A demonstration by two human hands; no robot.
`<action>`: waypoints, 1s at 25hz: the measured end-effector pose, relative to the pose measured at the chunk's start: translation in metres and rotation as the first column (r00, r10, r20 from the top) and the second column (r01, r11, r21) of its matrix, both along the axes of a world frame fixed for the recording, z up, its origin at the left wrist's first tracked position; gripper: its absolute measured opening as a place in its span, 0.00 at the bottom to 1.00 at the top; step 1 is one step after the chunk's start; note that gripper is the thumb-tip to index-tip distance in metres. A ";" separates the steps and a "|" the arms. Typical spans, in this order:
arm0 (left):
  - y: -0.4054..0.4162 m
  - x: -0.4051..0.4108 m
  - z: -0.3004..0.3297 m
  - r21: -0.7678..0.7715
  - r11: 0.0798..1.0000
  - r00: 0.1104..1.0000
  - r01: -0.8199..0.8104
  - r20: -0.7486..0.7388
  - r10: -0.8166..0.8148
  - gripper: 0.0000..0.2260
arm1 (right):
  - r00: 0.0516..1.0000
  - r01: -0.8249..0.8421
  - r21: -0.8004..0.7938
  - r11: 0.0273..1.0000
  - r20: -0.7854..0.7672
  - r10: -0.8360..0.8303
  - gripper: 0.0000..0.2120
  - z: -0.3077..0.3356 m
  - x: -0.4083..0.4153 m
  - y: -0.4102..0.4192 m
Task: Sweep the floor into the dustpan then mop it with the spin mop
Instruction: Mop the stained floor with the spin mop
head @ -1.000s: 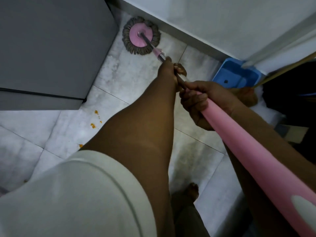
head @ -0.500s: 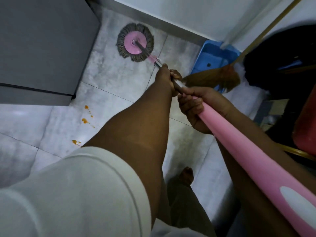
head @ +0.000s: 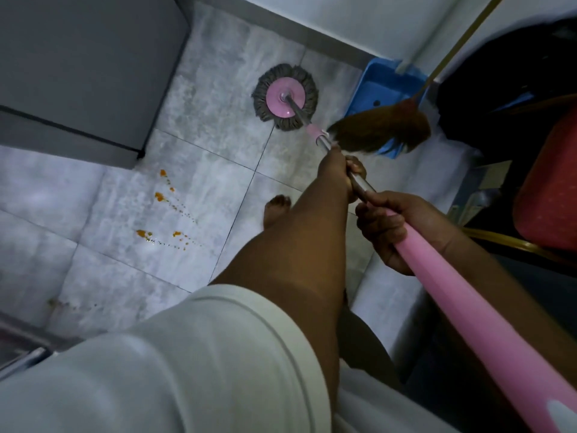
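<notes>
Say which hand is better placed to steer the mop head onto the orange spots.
Left hand: it grips the metal shaft nearest the round grey-fringed mop head, on the side of the orange spots.

Mop head (head: 285, 96) on floor (head: 218, 57), left of dustpan (head: 379, 89).

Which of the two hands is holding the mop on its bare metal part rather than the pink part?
The left hand, the one farther down toward the mop head. It grips the silver metal shaft, while the right hand grips the pink handle.

Pink spin mop (head: 285, 100) head flat on floor; blue dustpan (head: 379, 93) beside wall.
</notes>
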State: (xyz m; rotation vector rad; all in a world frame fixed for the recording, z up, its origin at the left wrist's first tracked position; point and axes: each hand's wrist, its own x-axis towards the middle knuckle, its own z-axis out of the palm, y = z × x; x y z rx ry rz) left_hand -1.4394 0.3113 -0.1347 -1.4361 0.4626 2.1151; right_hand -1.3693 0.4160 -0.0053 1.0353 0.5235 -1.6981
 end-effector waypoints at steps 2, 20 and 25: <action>-0.015 0.008 0.002 0.009 0.999 0.999 -0.044 0.015 0.044 0.17 | 0.999 -0.042 0.009 0.999 0.007 0.042 0.07 0.005 0.002 -0.013; -0.229 -0.097 -0.031 -0.121 0.951 0.956 -0.284 0.036 0.290 0.21 | 0.926 -0.378 -0.043 0.925 -0.035 0.376 0.09 -0.043 -0.142 -0.201; -0.198 -0.070 -0.031 -0.123 0.951 0.957 -0.282 0.037 0.289 0.22 | 0.938 -0.348 -0.071 0.935 -0.014 0.347 0.09 -0.044 -0.112 -0.170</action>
